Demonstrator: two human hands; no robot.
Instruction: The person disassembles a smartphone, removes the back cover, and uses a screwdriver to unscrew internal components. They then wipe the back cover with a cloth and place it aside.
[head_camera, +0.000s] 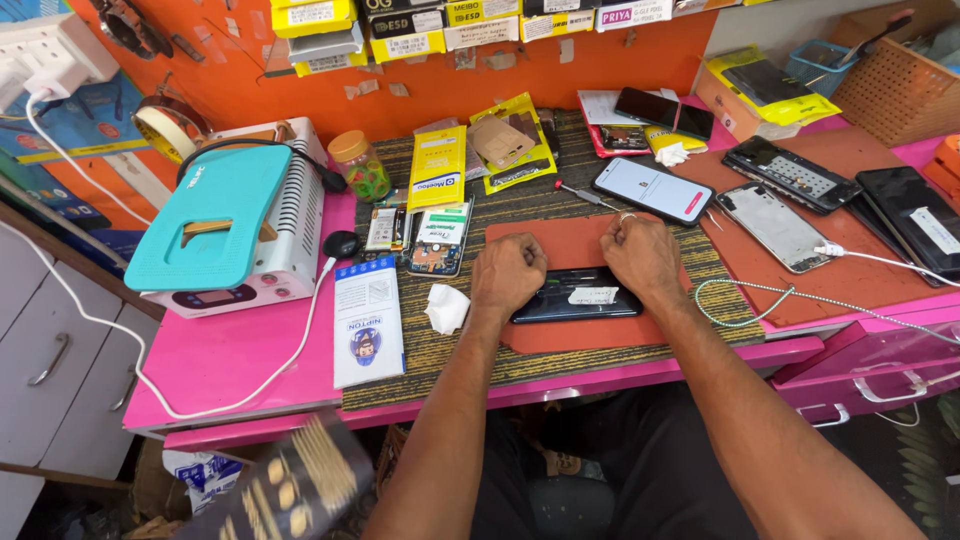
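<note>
Currently a dark phone (577, 296) is pinned on the orange mat (560, 335) at frame centre; left hand (507, 275) and right hand (640, 256) are fisted, pressed on its ends. Tissue (446, 307) sits just left.

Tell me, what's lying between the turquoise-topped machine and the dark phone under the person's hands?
In the head view, between the machine and the phone lie a white-and-blue packet and a crumpled white tissue.

Orange wall (440, 85) rising behind, pink workbench (240, 350) stretching across — grey cabinet (60, 350) standing left, bright light falling evenly
</note>
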